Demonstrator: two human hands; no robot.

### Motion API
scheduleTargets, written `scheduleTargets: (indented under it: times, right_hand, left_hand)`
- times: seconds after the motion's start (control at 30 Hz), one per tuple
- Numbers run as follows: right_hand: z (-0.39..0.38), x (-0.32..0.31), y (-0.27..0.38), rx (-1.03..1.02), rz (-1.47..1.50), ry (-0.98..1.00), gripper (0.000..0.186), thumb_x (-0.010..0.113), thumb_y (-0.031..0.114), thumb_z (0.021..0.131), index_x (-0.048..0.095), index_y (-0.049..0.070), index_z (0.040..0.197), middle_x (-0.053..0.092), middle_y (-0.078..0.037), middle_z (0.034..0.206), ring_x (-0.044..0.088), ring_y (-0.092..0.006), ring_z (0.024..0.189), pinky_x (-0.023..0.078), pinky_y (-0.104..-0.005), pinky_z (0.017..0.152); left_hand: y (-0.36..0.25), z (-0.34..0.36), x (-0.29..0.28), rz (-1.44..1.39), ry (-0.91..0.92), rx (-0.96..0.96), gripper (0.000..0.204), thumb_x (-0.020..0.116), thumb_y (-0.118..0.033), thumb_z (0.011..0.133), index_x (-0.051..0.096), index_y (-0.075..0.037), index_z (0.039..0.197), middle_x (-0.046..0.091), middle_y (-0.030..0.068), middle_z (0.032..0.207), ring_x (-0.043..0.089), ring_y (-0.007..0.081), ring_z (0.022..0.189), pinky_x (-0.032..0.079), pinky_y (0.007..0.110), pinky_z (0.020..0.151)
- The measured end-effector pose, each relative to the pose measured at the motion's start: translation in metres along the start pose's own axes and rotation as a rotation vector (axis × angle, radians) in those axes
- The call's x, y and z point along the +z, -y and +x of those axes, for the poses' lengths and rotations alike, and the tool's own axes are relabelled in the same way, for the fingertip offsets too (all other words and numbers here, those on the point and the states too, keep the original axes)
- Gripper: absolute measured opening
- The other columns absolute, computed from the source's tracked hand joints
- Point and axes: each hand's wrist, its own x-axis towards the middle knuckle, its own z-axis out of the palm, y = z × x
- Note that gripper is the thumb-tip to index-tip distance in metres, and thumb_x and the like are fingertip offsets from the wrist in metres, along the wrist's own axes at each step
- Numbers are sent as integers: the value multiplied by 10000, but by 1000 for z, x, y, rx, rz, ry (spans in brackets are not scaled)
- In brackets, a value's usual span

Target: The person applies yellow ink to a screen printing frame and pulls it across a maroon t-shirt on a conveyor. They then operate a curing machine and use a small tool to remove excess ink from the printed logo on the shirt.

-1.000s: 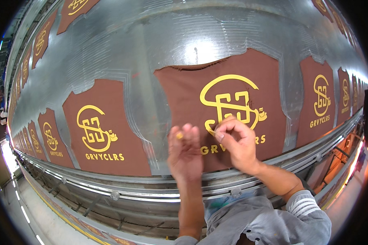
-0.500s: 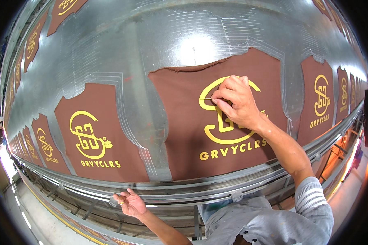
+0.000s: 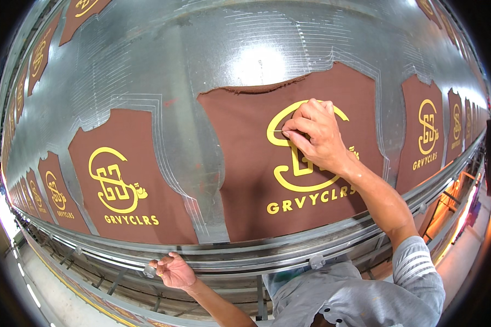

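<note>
My right hand (image 3: 317, 133) is closed in a pinch over the large brown shirt-shaped fabric panel (image 3: 251, 180). Between thumb and forefinger is a thin, pale, needle-like tool (image 3: 277, 131), its visible end lying across the upper left curve of the yellow printed emblem (image 3: 282, 180). The hand covers the emblem's middle and right side. Down by the table's near edge, my left hand (image 3: 175, 272) hovers palm up with loosely curled, parted fingers. A small yellow spot shows at its fingertips; I cannot tell what it is.
The long grey metal table (image 3: 202, 43) bears more printed brown panels, such as one to the left (image 3: 131, 180) and one to the right (image 3: 423, 131). White outlines mark its surface. A metal rail (image 3: 223, 266) with small clamps runs along the near edge, in front of my body.
The view has shifted slightly, and the left panels appear a little farther left. My right hand keeps its pinch in nearly the same spot. My left hand's fingers have curled in slightly.
</note>
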Motion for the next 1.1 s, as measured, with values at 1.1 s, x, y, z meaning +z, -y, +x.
scheduleTargets:
  times: [1.1]
  right_hand:
    - [0, -4, 0, 35, 20, 47, 36, 703, 83, 772, 670, 94, 780, 538, -1, 775, 491, -180, 784, 321, -361, 761]
  left_hand:
    - [3, 6, 7, 9, -8, -16, 370, 614, -15, 881, 557, -23, 1246, 682, 3, 1049, 597, 212, 1138, 332, 519, 1080]
